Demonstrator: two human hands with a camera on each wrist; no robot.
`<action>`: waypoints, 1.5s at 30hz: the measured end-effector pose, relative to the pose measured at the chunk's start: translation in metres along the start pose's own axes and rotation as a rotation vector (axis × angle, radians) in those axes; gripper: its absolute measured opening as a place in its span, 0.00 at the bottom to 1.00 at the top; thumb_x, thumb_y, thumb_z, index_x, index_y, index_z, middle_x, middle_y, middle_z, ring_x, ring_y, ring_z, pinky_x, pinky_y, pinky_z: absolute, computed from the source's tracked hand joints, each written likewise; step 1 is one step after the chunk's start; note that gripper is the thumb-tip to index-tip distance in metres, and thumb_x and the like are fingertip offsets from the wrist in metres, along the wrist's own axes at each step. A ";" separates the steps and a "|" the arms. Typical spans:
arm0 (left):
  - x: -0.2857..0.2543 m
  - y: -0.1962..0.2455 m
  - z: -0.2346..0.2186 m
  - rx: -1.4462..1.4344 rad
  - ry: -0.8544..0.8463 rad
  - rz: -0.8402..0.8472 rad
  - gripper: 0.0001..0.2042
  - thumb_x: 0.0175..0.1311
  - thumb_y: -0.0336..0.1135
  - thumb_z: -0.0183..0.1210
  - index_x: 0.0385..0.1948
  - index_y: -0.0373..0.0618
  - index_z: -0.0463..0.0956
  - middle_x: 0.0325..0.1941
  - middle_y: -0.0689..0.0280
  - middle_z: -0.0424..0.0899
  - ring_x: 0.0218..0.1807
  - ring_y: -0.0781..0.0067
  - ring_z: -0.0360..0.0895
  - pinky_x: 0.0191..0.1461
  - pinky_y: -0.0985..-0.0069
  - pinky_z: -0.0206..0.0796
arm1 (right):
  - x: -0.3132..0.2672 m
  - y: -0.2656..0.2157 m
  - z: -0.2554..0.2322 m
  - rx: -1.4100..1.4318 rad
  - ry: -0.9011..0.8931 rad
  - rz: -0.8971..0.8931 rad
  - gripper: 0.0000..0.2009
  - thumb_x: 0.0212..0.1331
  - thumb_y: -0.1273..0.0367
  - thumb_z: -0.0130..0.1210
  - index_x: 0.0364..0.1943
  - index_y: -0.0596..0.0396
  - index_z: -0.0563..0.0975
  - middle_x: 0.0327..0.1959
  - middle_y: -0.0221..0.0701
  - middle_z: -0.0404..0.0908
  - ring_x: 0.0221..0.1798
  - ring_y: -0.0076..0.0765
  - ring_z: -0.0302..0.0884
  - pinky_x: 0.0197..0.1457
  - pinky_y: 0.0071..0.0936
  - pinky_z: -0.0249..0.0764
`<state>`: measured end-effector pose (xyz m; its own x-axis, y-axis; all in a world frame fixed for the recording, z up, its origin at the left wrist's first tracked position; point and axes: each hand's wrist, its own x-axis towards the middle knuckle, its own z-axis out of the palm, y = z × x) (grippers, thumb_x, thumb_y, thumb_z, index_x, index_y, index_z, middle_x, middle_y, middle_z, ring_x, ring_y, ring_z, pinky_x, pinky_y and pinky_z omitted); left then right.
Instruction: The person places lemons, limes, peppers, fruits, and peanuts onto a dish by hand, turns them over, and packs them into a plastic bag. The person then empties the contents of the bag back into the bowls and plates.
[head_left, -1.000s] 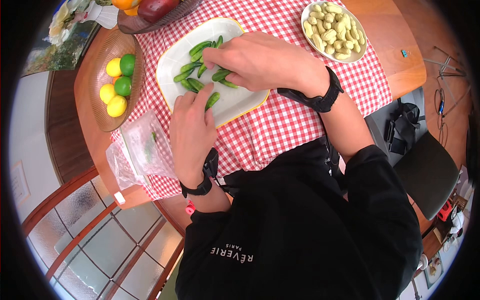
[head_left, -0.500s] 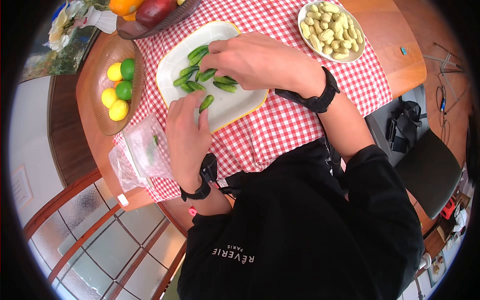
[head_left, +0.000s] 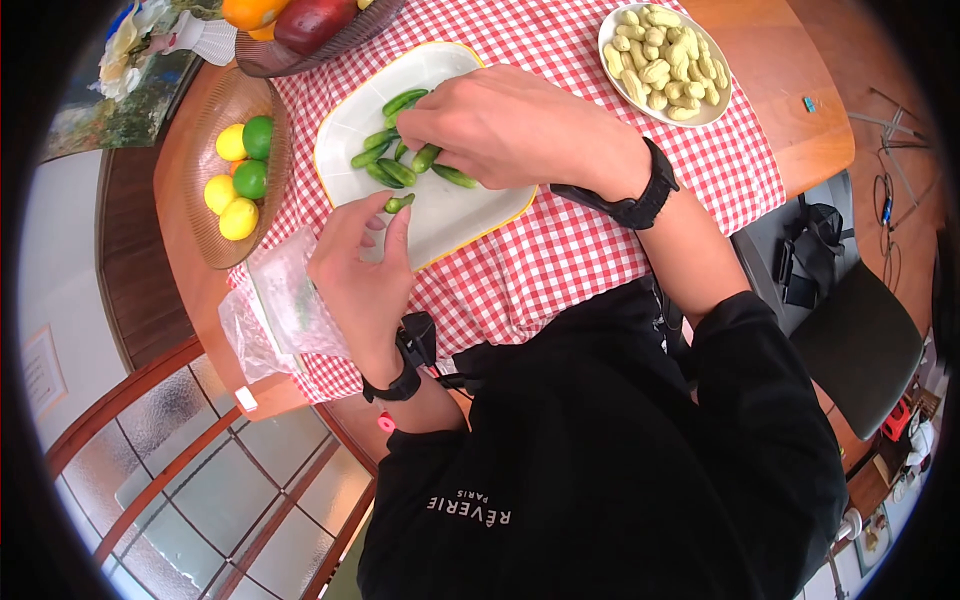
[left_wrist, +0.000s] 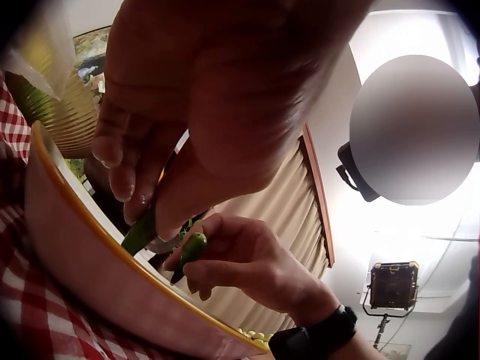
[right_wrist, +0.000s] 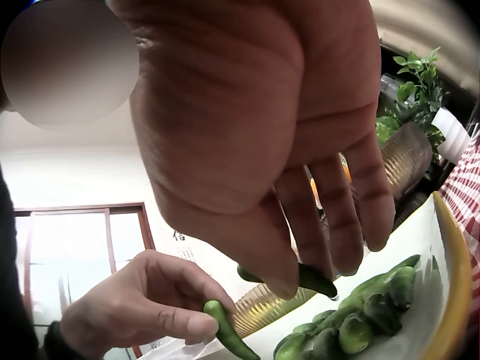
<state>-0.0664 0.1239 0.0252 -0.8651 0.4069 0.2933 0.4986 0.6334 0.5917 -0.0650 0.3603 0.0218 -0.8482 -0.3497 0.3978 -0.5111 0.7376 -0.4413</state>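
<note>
My left hand (head_left: 365, 270) pinches one end of a small green cucumber (right_wrist: 229, 330) between thumb and fingers, at the near-left side of a white dish with a yellow rim (head_left: 440, 220). My right hand (head_left: 500, 120) reaches over the dish from the right, palm down. Between its thumb and fingers it holds another small cucumber (left_wrist: 196, 244), above the others in the right wrist view. Several more cucumbers (head_left: 397, 173) lie grouped in the dish, partly hidden under the right hand in the head view.
Left of the dish stand a ribbed glass bowl (head_left: 200, 190) of lemons and green citrus, and a clear plastic bag (head_left: 295, 295). A plate of peanuts (head_left: 668, 65) sits at the far right, a fruit bowl (head_left: 300, 60) at the back. Red-checked cloth (head_left: 560, 235) lies underneath.
My left hand has drawn slightly left and toward me, its fingers closing on a cucumber that lay beside them. My right hand has shifted slightly left, and a cucumber now shows in its fingers.
</note>
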 end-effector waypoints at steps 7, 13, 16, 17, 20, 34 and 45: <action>-0.007 0.000 0.002 -0.303 -0.006 -0.105 0.13 0.58 0.16 0.71 0.45 0.35 0.86 0.41 0.60 0.91 0.39 0.74 0.87 0.44 0.76 0.78 | 0.001 -0.004 0.001 0.211 -0.022 -0.050 0.07 0.57 0.73 0.64 0.38 0.57 0.81 0.29 0.42 0.85 0.38 0.56 0.86 0.40 0.49 0.79; -0.010 0.000 0.007 -0.370 0.066 -0.156 0.10 0.64 0.19 0.71 0.45 0.32 0.85 0.40 0.59 0.91 0.43 0.75 0.88 0.51 0.76 0.80 | 0.000 -0.007 0.004 0.279 -0.095 -0.059 0.09 0.62 0.69 0.66 0.43 0.53 0.80 0.31 0.39 0.84 0.37 0.56 0.82 0.39 0.47 0.75; -0.011 -0.002 0.009 -0.401 0.087 -0.140 0.11 0.65 0.19 0.71 0.47 0.32 0.84 0.41 0.60 0.91 0.44 0.74 0.89 0.52 0.76 0.80 | 0.002 -0.006 0.004 0.289 -0.163 -0.038 0.09 0.63 0.69 0.66 0.44 0.54 0.81 0.33 0.39 0.85 0.38 0.56 0.83 0.41 0.48 0.76; -0.012 -0.003 0.009 -0.446 0.078 -0.146 0.11 0.65 0.18 0.70 0.48 0.31 0.84 0.43 0.59 0.91 0.44 0.74 0.89 0.52 0.76 0.81 | 0.002 -0.005 0.006 0.303 -0.145 -0.056 0.10 0.62 0.68 0.67 0.45 0.54 0.82 0.33 0.39 0.85 0.39 0.56 0.83 0.41 0.48 0.76; -0.009 0.006 0.009 -0.560 0.085 -0.164 0.13 0.64 0.17 0.70 0.49 0.30 0.83 0.47 0.58 0.90 0.45 0.72 0.89 0.53 0.76 0.81 | 0.002 -0.003 0.011 0.316 -0.117 -0.080 0.10 0.61 0.68 0.68 0.44 0.55 0.83 0.34 0.39 0.86 0.40 0.56 0.83 0.43 0.48 0.77; -0.009 0.000 0.005 -0.169 0.227 0.094 0.13 0.60 0.18 0.71 0.46 0.35 0.85 0.47 0.56 0.90 0.45 0.65 0.90 0.49 0.73 0.84 | 0.004 -0.004 -0.010 0.281 0.049 0.012 0.14 0.62 0.62 0.70 0.46 0.56 0.86 0.34 0.42 0.88 0.37 0.54 0.86 0.42 0.45 0.81; -0.050 -0.025 -0.049 0.313 0.160 0.146 0.11 0.60 0.17 0.68 0.45 0.36 0.85 0.53 0.55 0.88 0.50 0.52 0.88 0.53 0.65 0.81 | 0.004 0.006 -0.015 0.158 0.222 -0.047 0.11 0.63 0.65 0.69 0.42 0.57 0.86 0.31 0.39 0.87 0.32 0.51 0.85 0.37 0.41 0.80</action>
<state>-0.0385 0.0559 0.0326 -0.7692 0.4152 0.4858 0.5883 0.7570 0.2845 -0.0698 0.3723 0.0332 -0.7805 -0.2332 0.5801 -0.5795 0.6181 -0.5312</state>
